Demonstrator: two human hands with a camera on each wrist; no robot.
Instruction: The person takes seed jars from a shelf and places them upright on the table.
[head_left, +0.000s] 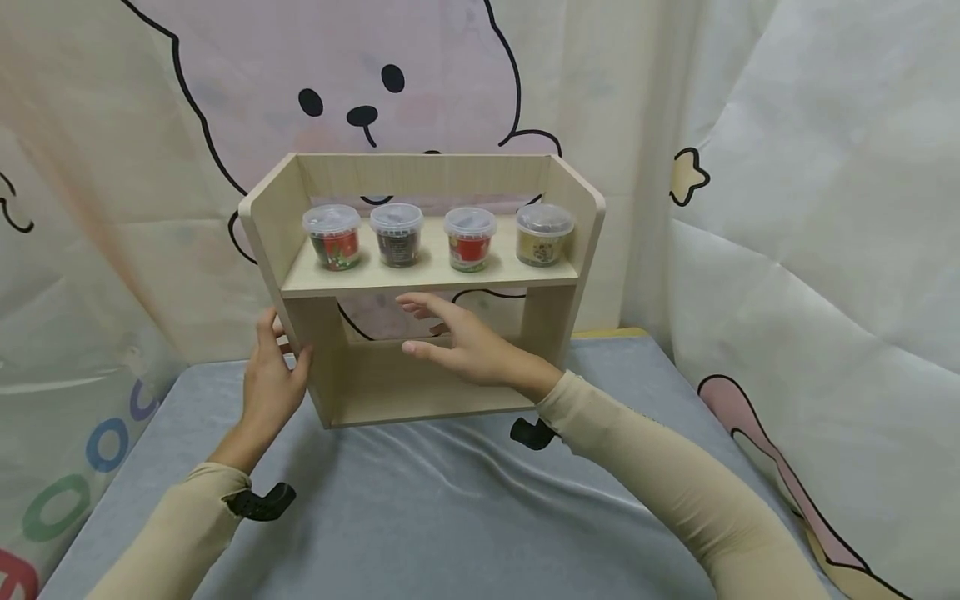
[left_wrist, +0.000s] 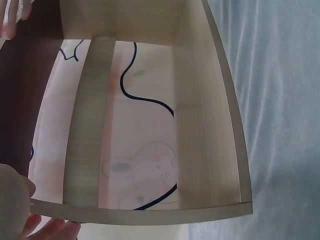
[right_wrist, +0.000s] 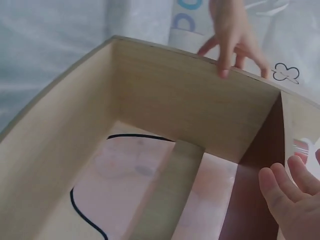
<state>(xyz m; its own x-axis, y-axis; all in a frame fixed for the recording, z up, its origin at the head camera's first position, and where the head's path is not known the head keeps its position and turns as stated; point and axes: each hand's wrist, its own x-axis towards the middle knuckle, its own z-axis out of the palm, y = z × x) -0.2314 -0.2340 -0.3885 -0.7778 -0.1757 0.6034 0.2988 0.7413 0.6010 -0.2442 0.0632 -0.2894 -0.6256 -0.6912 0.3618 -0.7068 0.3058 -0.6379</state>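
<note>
A light wooden two-tier shelf (head_left: 431,404) stands on the cloth-covered table. My left hand (head_left: 273,379) grips the shelf's left side panel, with the thumb over its front edge and the fingers on the outer face. In front of the middle opening, my right hand (head_left: 480,346) is held with its fingers extended, holding nothing. On the upper tier, small lidded tubs form a row: a red and green tub (head_left: 335,237), a dark tub (head_left: 397,235), a red tub (head_left: 470,239) and a yellowish tub (head_left: 543,235).
A grey-blue cloth (head_left: 465,517) covers the table, wrinkled in front of the shelf. Behind hangs a pale curtain (head_left: 622,100) with cartoon drawings. More printed fabric (head_left: 817,208) borders the right side. The shelf's lower back is open around a crossbar (left_wrist: 87,130).
</note>
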